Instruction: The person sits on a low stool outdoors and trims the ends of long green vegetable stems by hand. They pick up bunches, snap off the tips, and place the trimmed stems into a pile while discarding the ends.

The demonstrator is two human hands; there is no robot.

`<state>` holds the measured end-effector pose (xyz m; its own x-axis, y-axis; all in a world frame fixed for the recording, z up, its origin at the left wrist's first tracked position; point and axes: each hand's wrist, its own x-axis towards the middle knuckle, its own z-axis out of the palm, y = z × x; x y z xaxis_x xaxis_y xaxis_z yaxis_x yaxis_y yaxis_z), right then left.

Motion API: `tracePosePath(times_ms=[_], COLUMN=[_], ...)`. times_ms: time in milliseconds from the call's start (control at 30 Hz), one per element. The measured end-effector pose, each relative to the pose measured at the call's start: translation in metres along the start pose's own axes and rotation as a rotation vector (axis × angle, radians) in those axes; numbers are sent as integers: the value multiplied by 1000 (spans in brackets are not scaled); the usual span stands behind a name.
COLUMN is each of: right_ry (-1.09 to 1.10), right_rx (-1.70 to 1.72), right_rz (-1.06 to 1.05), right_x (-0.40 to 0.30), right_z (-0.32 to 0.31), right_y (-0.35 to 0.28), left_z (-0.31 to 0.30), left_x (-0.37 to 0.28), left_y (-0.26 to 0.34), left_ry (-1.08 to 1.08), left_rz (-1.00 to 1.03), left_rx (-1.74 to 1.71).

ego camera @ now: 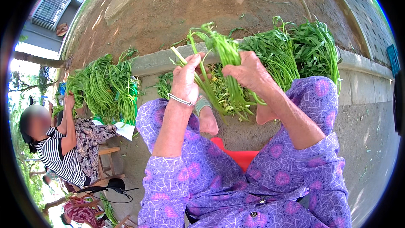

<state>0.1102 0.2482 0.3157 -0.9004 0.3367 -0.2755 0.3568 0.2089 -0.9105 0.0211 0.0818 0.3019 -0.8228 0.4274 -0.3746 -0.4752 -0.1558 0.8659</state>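
In my right hand (250, 71) is a bunch of long green stems (229, 60), leafy vegetable greens that look like water spinach. The bunch stands roughly upright, with its cut ends hanging low. A few loose stems (202, 79) are pinched between the thumb and fingers of my left hand (186, 80), just beside the bunch. The left wrist wears a silver-coloured bracelet (181, 99). Below both hands, a pile of yellowish leaf and stem scraps (218, 74) lies on the ground between my feet, partly hidden by the bunch.
Two heaps of greens (269, 50) (316, 47) rest on the concrete kerb (357, 60) to the right. More greens (98, 85) are piled at the left, where a person in a striped top (53, 152) sits handling greens. Under me is a red seat (240, 158); bare soil (202, 3) lies beyond the kerb.
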Motion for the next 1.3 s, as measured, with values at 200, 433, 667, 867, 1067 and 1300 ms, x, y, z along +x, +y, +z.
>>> tracePosePath(times_ms=[200,433,667,867,1067,1300], right_ry=[-85,-48,-129,-151,-234,-240], right_rx=[124,168,271,283,162,264], right_rz=[-54,-55,-33,-50,-77,27], right_x=[-2,-5,-2,-3,-7,-5], right_z=[19,23,24,24,29,29], right_y=[8,9,8,7,5,5], left_z=[9,12,5,2,7,14], left_x=[1,2,5,1,5,0], left_y=[-8,-14,-9,3,-11,-1], left_ry=[-12,14,-70,-124,-75,-194], left_rz=[5,30,-44,-78,-28,-75], left_rx=[-66,-138,-236,-300,-317,-482])
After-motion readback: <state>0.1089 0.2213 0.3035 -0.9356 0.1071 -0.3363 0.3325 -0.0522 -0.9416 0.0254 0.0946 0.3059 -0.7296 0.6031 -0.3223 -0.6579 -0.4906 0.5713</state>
